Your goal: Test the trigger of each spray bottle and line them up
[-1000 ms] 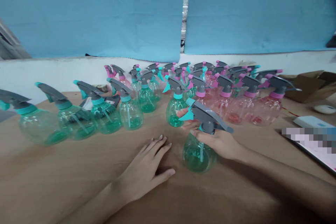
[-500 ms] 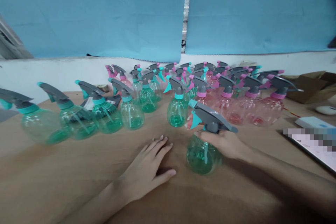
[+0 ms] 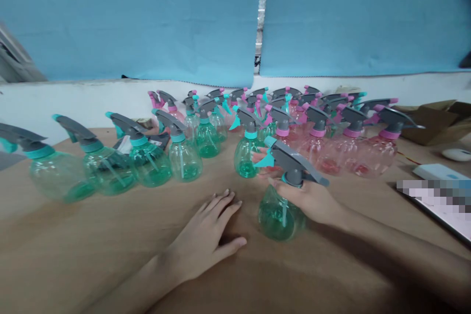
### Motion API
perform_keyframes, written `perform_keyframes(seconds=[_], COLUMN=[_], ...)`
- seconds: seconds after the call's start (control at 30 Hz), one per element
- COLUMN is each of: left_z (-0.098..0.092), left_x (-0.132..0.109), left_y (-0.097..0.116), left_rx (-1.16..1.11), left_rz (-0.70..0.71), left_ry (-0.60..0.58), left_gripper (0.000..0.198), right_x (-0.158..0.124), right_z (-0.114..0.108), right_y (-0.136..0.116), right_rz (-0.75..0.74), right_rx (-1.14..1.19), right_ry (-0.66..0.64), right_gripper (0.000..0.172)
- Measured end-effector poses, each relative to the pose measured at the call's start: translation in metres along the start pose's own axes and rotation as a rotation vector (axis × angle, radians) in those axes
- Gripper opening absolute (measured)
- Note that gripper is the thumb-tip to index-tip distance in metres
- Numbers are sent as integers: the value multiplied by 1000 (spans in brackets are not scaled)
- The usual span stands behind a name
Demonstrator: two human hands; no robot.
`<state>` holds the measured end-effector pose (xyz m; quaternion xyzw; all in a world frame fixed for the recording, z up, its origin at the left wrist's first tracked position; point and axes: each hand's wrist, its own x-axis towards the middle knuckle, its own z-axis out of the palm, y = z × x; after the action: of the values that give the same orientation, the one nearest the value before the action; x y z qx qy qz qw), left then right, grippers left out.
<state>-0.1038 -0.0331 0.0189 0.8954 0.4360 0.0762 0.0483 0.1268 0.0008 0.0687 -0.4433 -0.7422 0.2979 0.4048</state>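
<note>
At the right of centre, my right hand (image 3: 312,201) is around the neck of a green spray bottle (image 3: 279,218), below its grey head and turquoise trigger. The thumb lies across the near side; the other fingers reach out behind the neck, partly hidden by the bottle. My left hand (image 3: 206,235) rests palm down on the brown table (image 3: 121,255), fingers spread and holding nothing. Just behind the held bottle stands another green spray bottle (image 3: 248,157). To the left, several green spray bottles (image 3: 150,167) stand in a row.
Several pink spray bottles (image 3: 375,154) crowd the right and back, mixed with green ones. Further right are a cardboard box (image 3: 430,120), a white mouse (image 3: 456,154), a white box (image 3: 439,172) and a tablet-like screen (image 3: 441,213). Blue cloth (image 3: 147,19) hangs behind.
The held bottle has shifted slightly left with my right hand, and its head has turned a little. The right fingers show more, stretched out behind it. My left hand has stayed put.
</note>
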Motion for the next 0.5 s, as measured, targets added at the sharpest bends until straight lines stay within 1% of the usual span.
perform_keyframes(seconds=[0.2,0.33,0.5], left_z=[-1,-2,-2], left_x=[1,1,0], left_y=[1,1,2], left_rx=[-3,-7,1], left_rz=[0,3,-2], left_ry=[8,12,2], left_gripper=[59,58,59], right_x=[0,0,0], right_z=[1,0,0], right_y=[2,1,-5], right_rz=[-51,-17,-8], right_rx=[-54,-88,-42], right_ry=[23,48,70], right_gripper=[32,31,29])
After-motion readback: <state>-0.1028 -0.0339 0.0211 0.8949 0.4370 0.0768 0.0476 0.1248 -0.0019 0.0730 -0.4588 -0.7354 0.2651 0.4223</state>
